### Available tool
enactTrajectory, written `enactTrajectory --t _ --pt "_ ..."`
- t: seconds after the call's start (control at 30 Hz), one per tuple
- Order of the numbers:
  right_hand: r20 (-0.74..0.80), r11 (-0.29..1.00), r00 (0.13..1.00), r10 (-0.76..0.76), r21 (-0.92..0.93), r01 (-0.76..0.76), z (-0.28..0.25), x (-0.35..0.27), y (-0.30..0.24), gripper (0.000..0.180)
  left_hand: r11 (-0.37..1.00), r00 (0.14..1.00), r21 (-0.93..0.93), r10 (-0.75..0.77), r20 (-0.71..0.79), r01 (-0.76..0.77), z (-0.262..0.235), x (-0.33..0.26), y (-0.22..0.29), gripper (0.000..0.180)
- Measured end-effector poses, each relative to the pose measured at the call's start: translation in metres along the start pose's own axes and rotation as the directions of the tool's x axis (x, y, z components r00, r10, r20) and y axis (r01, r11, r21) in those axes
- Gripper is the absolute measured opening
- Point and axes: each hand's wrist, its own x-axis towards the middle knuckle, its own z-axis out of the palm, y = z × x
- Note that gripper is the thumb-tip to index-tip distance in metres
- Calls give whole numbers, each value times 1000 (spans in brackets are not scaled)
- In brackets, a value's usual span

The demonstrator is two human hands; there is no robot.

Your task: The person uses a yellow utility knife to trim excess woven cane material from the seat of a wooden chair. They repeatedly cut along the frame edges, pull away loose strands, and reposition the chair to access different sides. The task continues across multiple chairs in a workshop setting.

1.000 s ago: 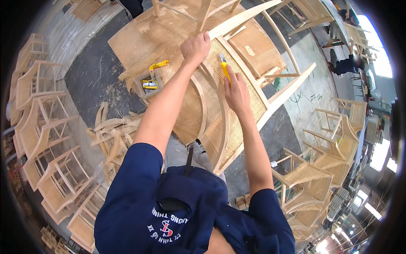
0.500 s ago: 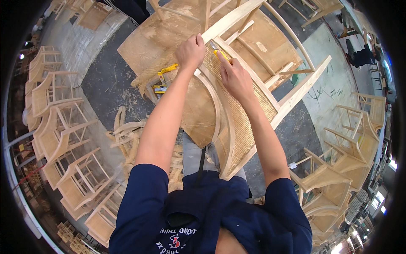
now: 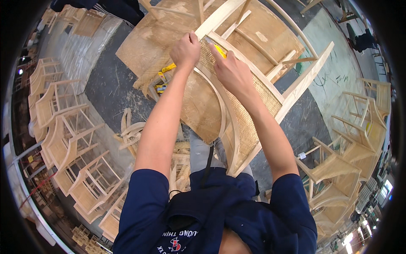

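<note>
A pale wooden chair frame [image 3: 296, 82] lies on its side on a worn wooden tabletop [image 3: 139, 46], with a panel of woven cane [image 3: 249, 131] set into it. My right hand [image 3: 232, 72] is closed round a yellow utility knife [image 3: 220, 51], its index finger stretched along the handle. The blade points at the panel's far corner, where cane meets the wooden rail. My left hand [image 3: 185, 51] is a fist beside that corner, against the rail; what its fingers grip is hidden. Left of my left forearm, more yellow cutters [image 3: 168, 67] lie at the tabletop's edge.
Cane offcuts [image 3: 132, 131] lie heaped on the floor below the tabletop. Rows of unfinished chairs stand at left [image 3: 69, 135] and right [image 3: 338, 169]. Another person's dark striped clothing [image 3: 120, 10] shows beyond the table at upper left; someone else [image 3: 364, 40] is at far right.
The knife has moved slightly toward the far corner along the rail, my right index finger now straighter on it. My left fist stays by the corner. The whole view has shifted a little.
</note>
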Motion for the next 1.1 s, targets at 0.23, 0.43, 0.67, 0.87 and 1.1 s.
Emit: enactTrajectory --t 0.23,0.43,0.67,0.87,1.1 --pt "-47 999 999 -21 -46 19 9 5 5 54 997 998 -41 63 24 -62 0 1 -4 51" --pt "-38 999 999 -7 -43 5 3 0 6 57 982 980 -65 170 -100 -177 5 1 -10 50" --pt "6 997 999 52 -57 -51 2 -14 14 57 981 981 -66 175 -90 -181 7 2 -13 50" --pt "-1 996 998 64 -55 -64 1 -19 15 57 981 979 -60 178 -94 -185 9 4 -14 50" --pt "-21 996 997 78 -39 -79 3 -37 24 58 993 993 -42 114 -5 -114 4 5 -10 49"
